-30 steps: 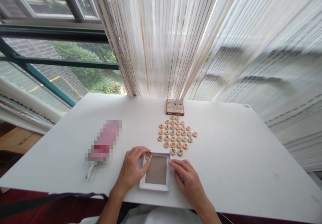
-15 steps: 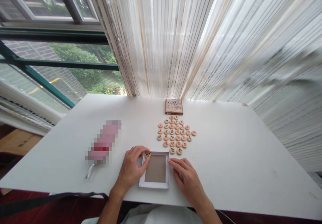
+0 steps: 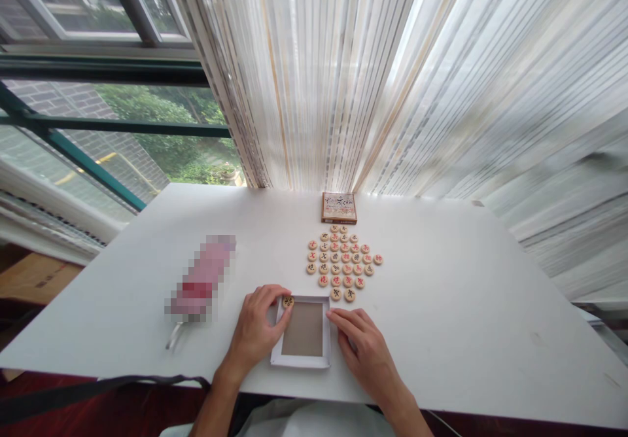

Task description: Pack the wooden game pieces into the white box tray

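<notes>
A shallow white box half (image 3: pixel 300 361) with a grey-brown inside lies on the table in front of me. In its far left corner sits one round wooden Chinese chess piece (image 3: pixel 288 301) with a black character. My left hand (image 3: pixel 260 322) curls over the left wall, its thumb and index finger closed about that piece. My right hand (image 3: pixel 360 342) has its fingertips pressed together on the right wall near the far corner; its thumb is partly hidden. Just beyond the box lie many loose Chinese chess pieces (image 3: pixel 346 258) in rows, red and black characters up.
The printed box half (image 3: pixel 339 208) stands behind the pieces, near the curtain (image 3: pixel 314 97). A blurred pink item (image 3: pixel 203 277) lies on the left of the white table (image 3: pixel 466 306). A dark strap (image 3: pixel 108 384) crosses the front left edge.
Both hands, the box and the pieces keep their places. Only the view has shifted very slightly.
</notes>
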`<state>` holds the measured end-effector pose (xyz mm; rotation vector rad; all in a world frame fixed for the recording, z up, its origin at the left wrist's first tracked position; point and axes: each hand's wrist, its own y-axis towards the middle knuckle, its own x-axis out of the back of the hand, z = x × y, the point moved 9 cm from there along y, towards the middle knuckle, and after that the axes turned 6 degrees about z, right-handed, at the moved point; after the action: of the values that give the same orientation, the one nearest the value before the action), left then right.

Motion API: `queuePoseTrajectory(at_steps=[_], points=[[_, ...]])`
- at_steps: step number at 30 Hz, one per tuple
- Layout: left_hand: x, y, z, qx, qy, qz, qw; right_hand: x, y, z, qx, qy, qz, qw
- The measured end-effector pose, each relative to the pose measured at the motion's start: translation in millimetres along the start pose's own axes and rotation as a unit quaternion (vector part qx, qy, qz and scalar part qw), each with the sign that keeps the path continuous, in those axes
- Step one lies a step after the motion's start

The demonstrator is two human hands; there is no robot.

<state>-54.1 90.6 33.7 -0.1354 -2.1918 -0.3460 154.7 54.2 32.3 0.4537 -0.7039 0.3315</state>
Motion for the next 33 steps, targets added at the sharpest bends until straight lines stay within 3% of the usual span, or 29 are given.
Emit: queuePoseTrajectory(at_steps=[22, 33], points=[[2.8, -1, -2, -0.004, -0.008, -0.001, 1.0, -2, 0, -3, -0.006, 0.008, 0.006, 1.0], [1.5, -3, 11, 0.028, -0.069, -0.006, 0.997, 2, -1, -2, -0.008, 0.019, -0.015, 1.0]])
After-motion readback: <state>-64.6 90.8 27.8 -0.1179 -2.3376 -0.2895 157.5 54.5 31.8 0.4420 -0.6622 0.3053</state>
